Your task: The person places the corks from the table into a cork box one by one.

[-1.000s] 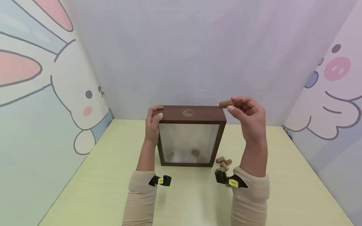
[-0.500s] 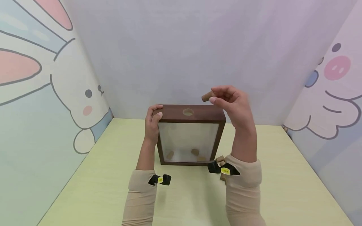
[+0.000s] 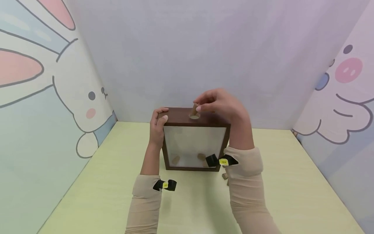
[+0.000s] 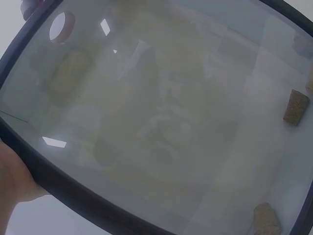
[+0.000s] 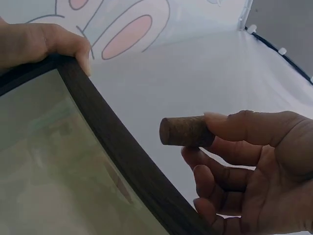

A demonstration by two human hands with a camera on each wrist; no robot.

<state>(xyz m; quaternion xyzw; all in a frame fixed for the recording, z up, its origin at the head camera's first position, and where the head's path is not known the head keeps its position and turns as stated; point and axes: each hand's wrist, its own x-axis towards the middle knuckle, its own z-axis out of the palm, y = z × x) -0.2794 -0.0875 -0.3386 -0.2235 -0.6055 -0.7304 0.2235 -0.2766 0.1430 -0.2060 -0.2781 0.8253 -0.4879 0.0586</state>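
A dark brown wooden shadow box point(image 3: 176, 114) with a clear front stands upright on the table, a round hole point(image 3: 194, 117) in its top. My left hand point(image 3: 157, 128) grips its upper left corner, thumb in front and fingers over the top. Between thumb and fingertips my right hand point(image 3: 223, 104) pinches a cork point(image 3: 195, 109), held tilted at the hole. In the right wrist view that cork point(image 5: 185, 131) points away from the fingers, near the frame's edge. Behind the clear front lie a few corks point(image 3: 176, 159), two of them plain in the left wrist view point(image 4: 296, 107).
Loose corks point(image 3: 225, 175) lie on the pale green table point(image 3: 117, 182) to the right of the box, partly hidden by my right sleeve. Behind stands a pale curtain point(image 3: 187, 48), with cartoon panels at both sides.
My right hand has carried the cork leftward from the box's right corner to the hole, turning it from nearly level to steeply tilted. The left hand and box stay put.
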